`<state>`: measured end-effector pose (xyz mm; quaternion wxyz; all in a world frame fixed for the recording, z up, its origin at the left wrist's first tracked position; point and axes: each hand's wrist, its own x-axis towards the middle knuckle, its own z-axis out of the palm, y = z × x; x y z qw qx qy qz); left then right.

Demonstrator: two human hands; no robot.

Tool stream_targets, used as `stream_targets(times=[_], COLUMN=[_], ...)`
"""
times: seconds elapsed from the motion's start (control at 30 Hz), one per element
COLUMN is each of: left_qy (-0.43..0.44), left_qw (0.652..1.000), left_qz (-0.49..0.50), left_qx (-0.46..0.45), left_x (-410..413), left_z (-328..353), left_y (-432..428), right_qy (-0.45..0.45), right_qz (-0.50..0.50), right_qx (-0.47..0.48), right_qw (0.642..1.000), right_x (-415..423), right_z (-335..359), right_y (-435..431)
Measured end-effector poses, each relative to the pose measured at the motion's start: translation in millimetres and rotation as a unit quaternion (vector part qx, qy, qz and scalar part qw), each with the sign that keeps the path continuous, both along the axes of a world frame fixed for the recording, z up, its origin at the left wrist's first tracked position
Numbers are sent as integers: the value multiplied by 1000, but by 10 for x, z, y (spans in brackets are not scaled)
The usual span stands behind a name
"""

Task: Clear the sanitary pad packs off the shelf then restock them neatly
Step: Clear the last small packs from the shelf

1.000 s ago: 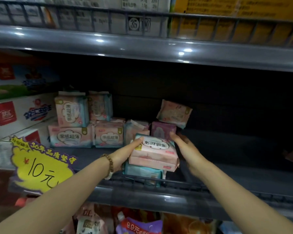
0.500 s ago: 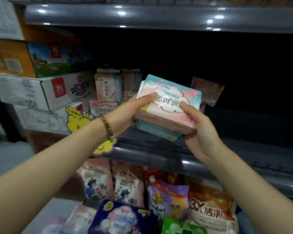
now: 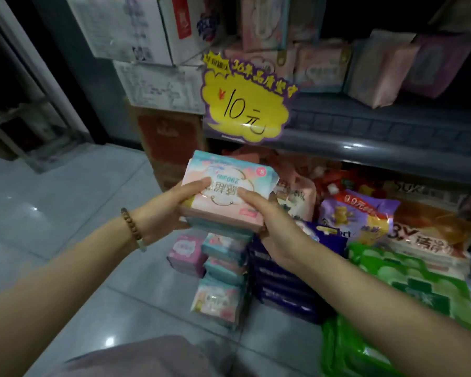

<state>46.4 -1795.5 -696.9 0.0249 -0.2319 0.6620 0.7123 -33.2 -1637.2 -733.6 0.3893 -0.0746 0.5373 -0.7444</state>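
I hold a small stack of pink-and-teal sanitary pad packs between both hands, below the shelf edge and above the floor. My left hand grips the stack's left side with the thumb on top. My right hand grips its right side, thumb also on top. Directly beneath, a pile of pad packs stands on the floor tiles. More pink and purple packs remain on the grey shelf at the upper right.
A yellow 10-yuan price sign hangs on the shelf rim. Cardboard boxes stack at the shelf's left end. Refill bags, dark blue packs and green packs crowd the floor at right. Grey tiles lie to the left.
Both hands lifted the stack of packs off the shelf and brought it down and out over the floor pile. The view swung down and left.
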Motion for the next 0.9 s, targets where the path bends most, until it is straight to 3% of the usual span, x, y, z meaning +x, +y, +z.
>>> stream_targets(times=[0.27,0.47,0.73,0.9], left_qy=[-177,-251,-257,-270], left_qw=[983,962,962,959], left_qz=[-3,-88,-25,-36], left_qx=[43,62,84,79], left_x=[536,591,394,376], left_z=[-1206,-2058,-2524,-2720], left_y=[-479,-548,-487,-500], right_qy=[-146,-243,-252,-222], right_qz=[26,4,-25,-41], right_qx=[55,113,175,197], right_qw=[987,963,951,954], right_x=[682,793,648,654], right_z=[-1155,-1768,-2196,-2416], right_y=[-368,-313,-460,-462])
